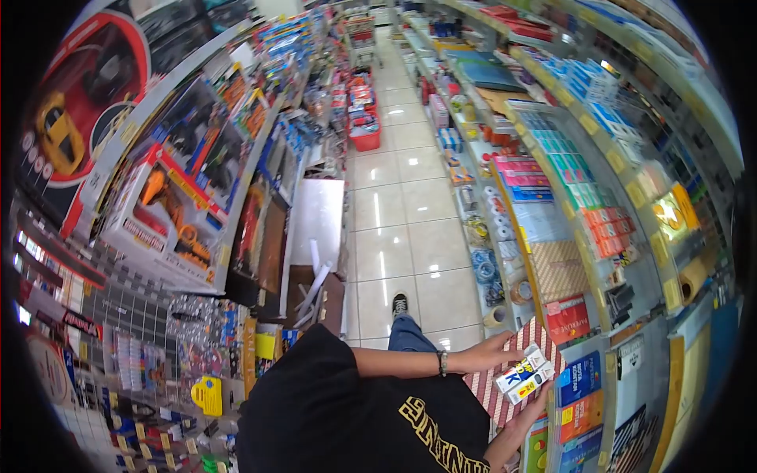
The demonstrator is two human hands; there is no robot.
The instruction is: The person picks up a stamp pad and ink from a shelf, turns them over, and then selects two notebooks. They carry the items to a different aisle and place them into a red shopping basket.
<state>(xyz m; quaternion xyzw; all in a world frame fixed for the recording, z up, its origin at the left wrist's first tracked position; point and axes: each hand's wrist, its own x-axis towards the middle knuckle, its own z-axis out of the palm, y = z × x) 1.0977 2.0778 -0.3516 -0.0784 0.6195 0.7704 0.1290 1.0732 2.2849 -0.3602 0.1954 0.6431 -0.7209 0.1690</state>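
Note:
My left hand (486,355), with a bracelet at its wrist, reaches across the upper left part of a flat red-and-cream patterned item (489,389). Two small white boxes (525,375) with blue, yellow and red print lie side by side over that item. My right hand (533,408) is curled at the lower right edge of the boxes, its fingers pressed against them. Part of the patterned item shows above the boxes and part to their left. Some fingertips of both hands are hidden by the items.
Stocked shelves (552,185) run along the right, with blue and orange booklets (579,378) close to my hands. Packed shelves (260,138) line the left side. Down the tiled aisle (386,189) stand red baskets (365,138) and a cart (362,39). Paper rolls lean at lower left.

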